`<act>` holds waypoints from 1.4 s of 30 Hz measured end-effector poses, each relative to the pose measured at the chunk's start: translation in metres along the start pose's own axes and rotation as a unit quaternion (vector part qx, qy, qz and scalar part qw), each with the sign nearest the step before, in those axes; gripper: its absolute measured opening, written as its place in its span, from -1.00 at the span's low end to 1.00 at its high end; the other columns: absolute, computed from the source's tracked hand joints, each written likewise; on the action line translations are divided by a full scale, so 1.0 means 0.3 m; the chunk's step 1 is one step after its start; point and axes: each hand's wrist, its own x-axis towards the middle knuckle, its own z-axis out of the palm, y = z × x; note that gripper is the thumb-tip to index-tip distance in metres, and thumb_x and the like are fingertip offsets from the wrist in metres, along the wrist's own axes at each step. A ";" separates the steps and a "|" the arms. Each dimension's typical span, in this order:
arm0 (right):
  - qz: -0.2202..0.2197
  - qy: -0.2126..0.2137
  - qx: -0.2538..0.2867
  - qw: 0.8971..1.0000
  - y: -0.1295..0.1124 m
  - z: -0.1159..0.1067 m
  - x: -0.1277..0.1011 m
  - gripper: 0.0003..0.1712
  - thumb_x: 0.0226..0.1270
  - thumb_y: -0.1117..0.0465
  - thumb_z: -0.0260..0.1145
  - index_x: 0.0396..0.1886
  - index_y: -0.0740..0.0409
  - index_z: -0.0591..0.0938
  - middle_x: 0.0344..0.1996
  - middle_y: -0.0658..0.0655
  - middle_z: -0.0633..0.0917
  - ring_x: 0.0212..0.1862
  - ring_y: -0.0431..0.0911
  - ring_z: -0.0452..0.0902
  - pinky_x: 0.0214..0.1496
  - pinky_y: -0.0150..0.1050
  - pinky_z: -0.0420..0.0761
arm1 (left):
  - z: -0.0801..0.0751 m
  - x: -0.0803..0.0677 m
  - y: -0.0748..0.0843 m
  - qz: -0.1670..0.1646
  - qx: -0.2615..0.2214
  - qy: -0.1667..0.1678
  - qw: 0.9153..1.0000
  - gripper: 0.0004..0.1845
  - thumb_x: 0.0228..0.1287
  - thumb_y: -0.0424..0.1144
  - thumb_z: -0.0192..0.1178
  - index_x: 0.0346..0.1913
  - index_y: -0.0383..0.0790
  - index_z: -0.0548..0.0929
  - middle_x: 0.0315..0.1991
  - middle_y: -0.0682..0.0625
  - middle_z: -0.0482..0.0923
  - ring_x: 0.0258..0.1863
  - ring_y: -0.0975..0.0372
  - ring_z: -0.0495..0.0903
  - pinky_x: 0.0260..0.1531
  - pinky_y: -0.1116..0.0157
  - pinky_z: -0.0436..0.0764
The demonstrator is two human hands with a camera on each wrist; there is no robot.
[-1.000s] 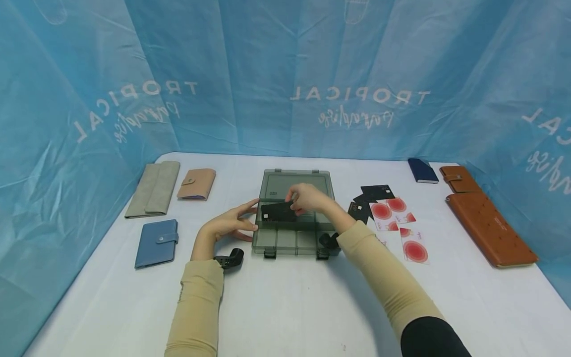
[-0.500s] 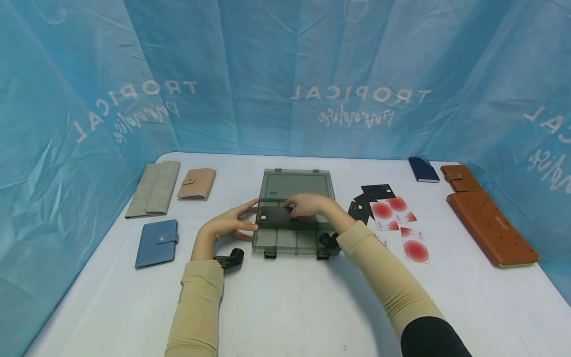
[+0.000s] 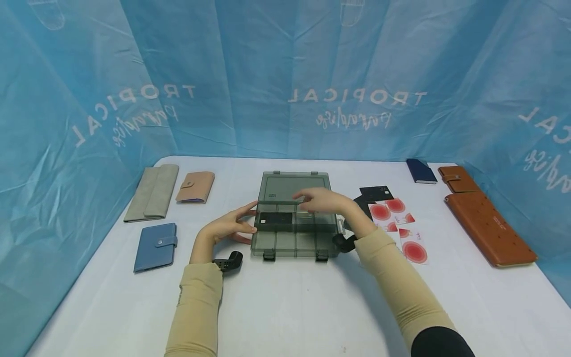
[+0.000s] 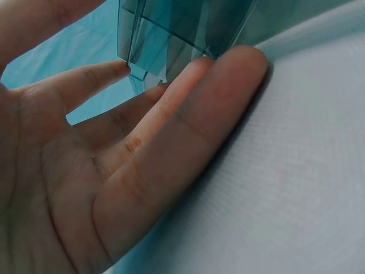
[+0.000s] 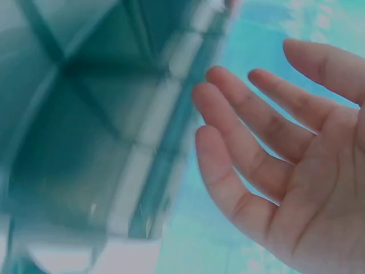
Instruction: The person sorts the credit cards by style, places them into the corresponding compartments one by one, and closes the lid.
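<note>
A smoky clear plastic compartment box (image 3: 308,247) stands in the middle of the white table with its lid laid back. A black card (image 3: 275,218) lies in one of its left compartments. My left hand (image 3: 232,224) rests with straight fingers against the box's left wall (image 4: 171,34). My right hand (image 3: 322,200) hovers open over the box's middle, holding nothing; its spread fingers (image 5: 251,142) show beside the box's dividers (image 5: 102,114).
Left of the box lie a grey wallet (image 3: 152,192), a tan wallet (image 3: 195,187) and a blue wallet (image 3: 156,246). To the right are black cards (image 3: 375,192), red-and-white cards (image 3: 401,223), a navy wallet (image 3: 421,171) and two brown wallets (image 3: 488,220). Blue sheeting walls the table.
My right hand lowered the black card into the box's left compartment, let go of it and drew back to the right. The left hand stayed against the box.
</note>
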 end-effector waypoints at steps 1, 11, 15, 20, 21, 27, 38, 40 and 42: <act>-0.003 0.017 0.004 1.000 0.016 -0.015 -0.020 -0.49 0.40 0.15 0.05 0.32 0.11 0.33 0.04 0.24 0.54 -0.02 0.11 0.50 0.01 0.04 0.51 | 0.000 -0.001 0.000 0.000 0.000 -0.001 1.000 -0.04 0.15 -0.40 0.22 0.48 -0.01 -0.15 0.44 -0.25 -0.21 0.06 -0.06 0.43 -0.14 0.00 0.61; 0.077 0.138 -0.009 0.987 0.238 -0.063 -0.154 -0.44 0.31 0.16 0.17 0.28 0.21 0.36 0.01 0.32 0.54 0.02 0.16 0.46 0.09 0.13 0.47 | -0.001 -0.004 0.001 0.003 -0.005 -0.003 1.000 -0.03 0.14 -0.39 0.24 0.48 -0.02 -0.15 0.44 -0.26 -0.23 0.01 -0.01 0.46 -0.13 -0.01 0.60; 0.113 0.156 -0.057 0.980 0.296 -0.049 -0.174 -0.30 0.13 0.19 0.34 0.27 0.30 0.35 0.05 0.42 0.46 0.06 0.25 0.39 0.08 0.17 0.46 | -0.001 0.000 -0.003 0.003 -0.005 -0.003 1.000 -0.03 0.14 -0.38 0.24 0.48 -0.01 -0.14 0.44 -0.25 -0.22 0.07 -0.05 0.43 -0.12 0.00 0.60; 0.183 0.140 -0.107 0.967 0.330 -0.032 -0.195 -0.09 -0.06 0.11 0.48 0.30 0.28 0.32 0.18 0.50 0.26 0.16 0.36 0.24 0.07 0.27 0.43 | -0.001 -0.001 -0.007 0.003 -0.005 -0.001 1.000 -0.02 0.13 -0.37 0.26 0.48 0.00 -0.14 0.44 -0.25 -0.22 0.11 -0.09 0.39 -0.12 0.00 0.60; 0.190 0.136 -0.115 0.965 0.331 -0.030 -0.198 -0.06 -0.10 0.09 0.49 0.30 0.27 0.31 0.19 0.50 0.23 0.16 0.37 0.23 0.06 0.27 0.43 | -0.001 -0.001 -0.006 0.002 -0.006 -0.001 1.000 -0.02 0.13 -0.37 0.26 0.48 0.00 -0.14 0.44 -0.25 -0.22 0.12 -0.09 0.39 -0.12 0.00 0.60; 0.188 0.136 -0.145 0.962 0.335 -0.030 -0.200 -0.03 -0.23 0.06 0.57 0.23 0.27 0.36 0.14 0.48 0.25 0.12 0.34 0.21 0.06 0.25 0.44 | 0.001 -0.004 -0.002 0.003 -0.002 0.002 1.000 -0.05 0.16 -0.39 0.22 0.48 0.00 -0.14 0.44 -0.25 -0.23 0.12 -0.12 0.38 -0.13 0.01 0.61; 0.151 0.193 -0.125 0.961 0.361 -0.035 -0.192 -0.02 -0.25 0.12 0.59 0.15 0.19 0.22 0.04 0.44 0.42 0.00 0.28 0.34 -0.04 0.15 0.43 | -0.002 0.000 -0.007 0.004 -0.001 0.003 1.000 -0.05 0.15 -0.40 0.21 0.48 0.01 -0.13 0.44 -0.25 -0.21 -0.02 0.02 0.49 -0.14 0.01 0.61; 0.143 0.198 -0.078 0.967 0.364 -0.038 -0.192 -0.04 -0.15 0.22 0.54 0.21 0.15 0.16 0.06 0.46 0.44 -0.02 0.27 0.39 0.00 0.16 0.45 | -0.003 0.001 -0.008 0.005 0.000 0.004 1.000 -0.05 0.15 -0.40 0.21 0.48 0.01 -0.13 0.44 -0.25 -0.21 -0.01 0.00 0.48 -0.14 0.00 0.61; 0.130 0.208 -0.030 0.969 0.365 -0.044 -0.195 -0.07 -0.06 0.33 0.46 0.26 0.14 0.10 0.04 0.48 0.45 -0.06 0.24 0.43 -0.02 0.15 0.48 | -0.003 0.001 -0.009 0.004 -0.001 0.004 1.000 -0.05 0.15 -0.40 0.21 0.48 0.01 -0.13 0.44 -0.25 -0.21 0.00 0.00 0.48 -0.14 0.01 0.61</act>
